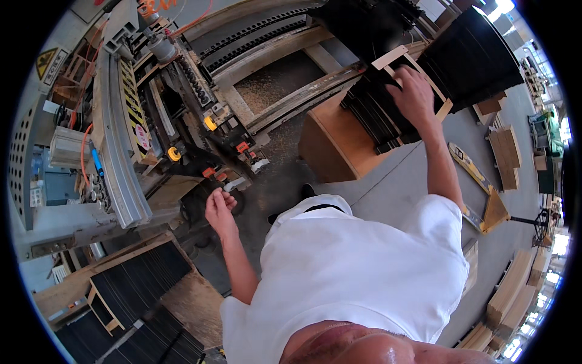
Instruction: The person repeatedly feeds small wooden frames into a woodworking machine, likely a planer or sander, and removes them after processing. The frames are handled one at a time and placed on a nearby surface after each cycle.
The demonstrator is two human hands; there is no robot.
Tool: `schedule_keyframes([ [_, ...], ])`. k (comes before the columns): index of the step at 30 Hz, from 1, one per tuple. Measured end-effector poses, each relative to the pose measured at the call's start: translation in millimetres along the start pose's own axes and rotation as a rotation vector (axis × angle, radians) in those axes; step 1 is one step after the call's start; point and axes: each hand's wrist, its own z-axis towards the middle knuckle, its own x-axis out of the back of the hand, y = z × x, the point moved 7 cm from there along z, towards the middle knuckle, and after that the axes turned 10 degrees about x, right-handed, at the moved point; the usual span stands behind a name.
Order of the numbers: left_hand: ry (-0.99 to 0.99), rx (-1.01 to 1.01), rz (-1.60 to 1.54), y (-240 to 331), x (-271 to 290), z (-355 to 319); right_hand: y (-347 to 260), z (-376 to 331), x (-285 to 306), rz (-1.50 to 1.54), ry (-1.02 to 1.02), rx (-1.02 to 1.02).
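Observation:
My left hand, fingers curled and pressed together, is beside the near end of the machine, close to a pale block and an orange-red clamp piece. If anything is pinched in its fingers, I cannot make it out. Out to the right, my right hand reaches over a stack of black panels, thumb apart from the bent fingers. Around and partly under it lies a light wooden frame. The panels stand on a brown wooden box.
A woodworking machine with metal rails and yellow knobs fills the left. Sawdust covers the floor under its beams. More black panels rest on a pallet at lower left. A yellow pallet jack stands right.

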Motion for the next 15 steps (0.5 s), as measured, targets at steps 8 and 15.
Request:
schedule_keyframes([
  [8,0.013,0.048,-0.078,10.6,-38.1,37.8,67.7,-55.5,-24.1,0.269,-0.074,-0.204],
  [15,0.035,-0.022,-0.152,61.6,-39.9,92.8,48.4,-23.2,-3.6,0.429,0.03,-0.242],
])
